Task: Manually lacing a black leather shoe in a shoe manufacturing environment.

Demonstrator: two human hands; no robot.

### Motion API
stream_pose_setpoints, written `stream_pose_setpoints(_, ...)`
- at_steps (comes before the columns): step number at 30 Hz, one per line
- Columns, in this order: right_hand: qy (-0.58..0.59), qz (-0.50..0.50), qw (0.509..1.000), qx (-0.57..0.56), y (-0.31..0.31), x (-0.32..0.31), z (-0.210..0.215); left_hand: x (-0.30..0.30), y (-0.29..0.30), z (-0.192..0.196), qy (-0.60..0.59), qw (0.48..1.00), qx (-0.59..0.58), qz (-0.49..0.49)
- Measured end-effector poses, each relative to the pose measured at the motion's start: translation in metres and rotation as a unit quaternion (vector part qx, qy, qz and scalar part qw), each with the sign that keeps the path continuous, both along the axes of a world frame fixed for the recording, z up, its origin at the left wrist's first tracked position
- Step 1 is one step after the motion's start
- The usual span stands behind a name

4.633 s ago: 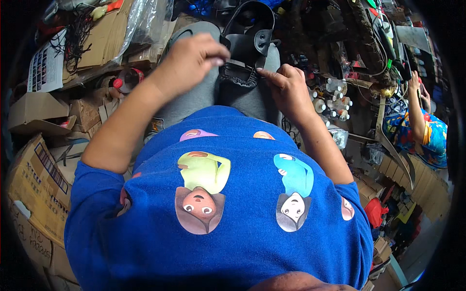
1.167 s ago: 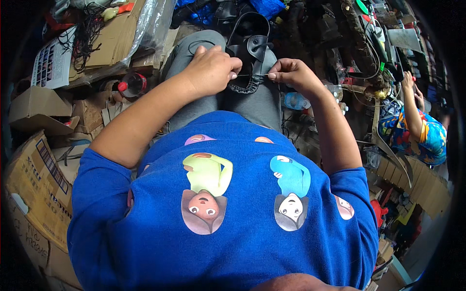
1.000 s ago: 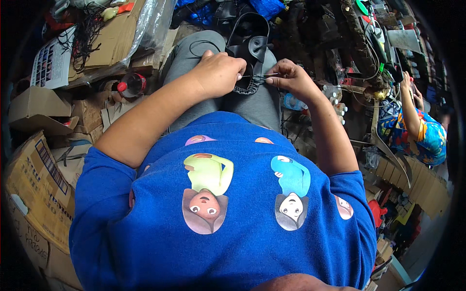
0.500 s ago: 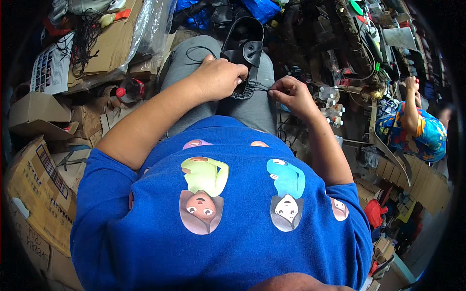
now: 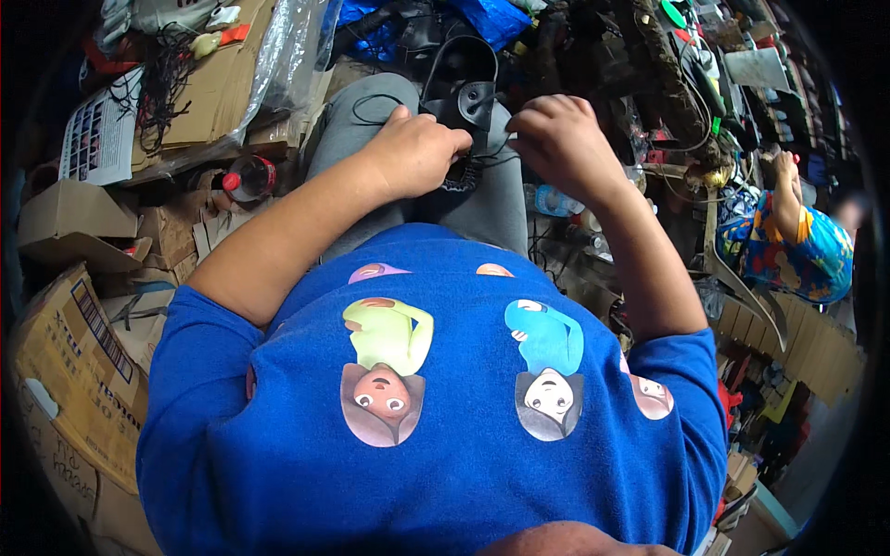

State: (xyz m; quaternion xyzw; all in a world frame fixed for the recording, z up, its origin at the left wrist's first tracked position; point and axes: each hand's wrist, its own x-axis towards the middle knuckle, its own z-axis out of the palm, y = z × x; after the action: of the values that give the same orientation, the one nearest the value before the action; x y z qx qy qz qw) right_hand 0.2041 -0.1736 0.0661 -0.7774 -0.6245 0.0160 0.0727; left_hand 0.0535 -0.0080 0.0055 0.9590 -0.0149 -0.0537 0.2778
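A black leather shoe upper (image 5: 473, 107) lies across my grey-trousered thighs, with an open loop at its far end and a gathered, stitched edge nearest me. My left hand (image 5: 413, 153) is closed on its left side, the fingertips tucked into the opening. To the right, my right hand (image 5: 561, 139) is raised with bent fingers, at the end of a dark thread (image 5: 499, 159) that runs from the stitched edge; the fingertips are mostly hidden by the hand's back. A loop of black cord (image 5: 375, 107) curls over my left thigh.
Cardboard boxes (image 5: 74, 222) and a red-capped bottle (image 5: 248, 178) crowd the left side. Plastic bottles (image 5: 556, 200) lie right of my legs. Farther right, a person in a bright patterned shirt (image 5: 807, 246) sits near a long curved strip (image 5: 742, 278).
My right hand has lifted and turned, moving slightly up and showing its back. The thread still trails from the shoe upper. My left hand stays in place.
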Motion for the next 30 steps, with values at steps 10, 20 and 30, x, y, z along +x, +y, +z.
stream_pose_setpoints(10,-0.070,0.153,0.976,-0.135,0.013,-0.012,-0.022,-0.014,0.009,-0.014,-0.126,0.990,0.054,-0.041)
stream_pose_setpoints(20,-0.019,0.112,0.991,-0.071,0.002,-0.011,-0.023,-0.030,0.013,-0.001,-0.141,0.984,0.101,-0.031)
stream_pose_setpoints(30,0.022,0.109,0.991,-0.072,-0.009,-0.012,-0.030,-0.052,0.030,0.001,-0.138,0.984,0.105,-0.031)
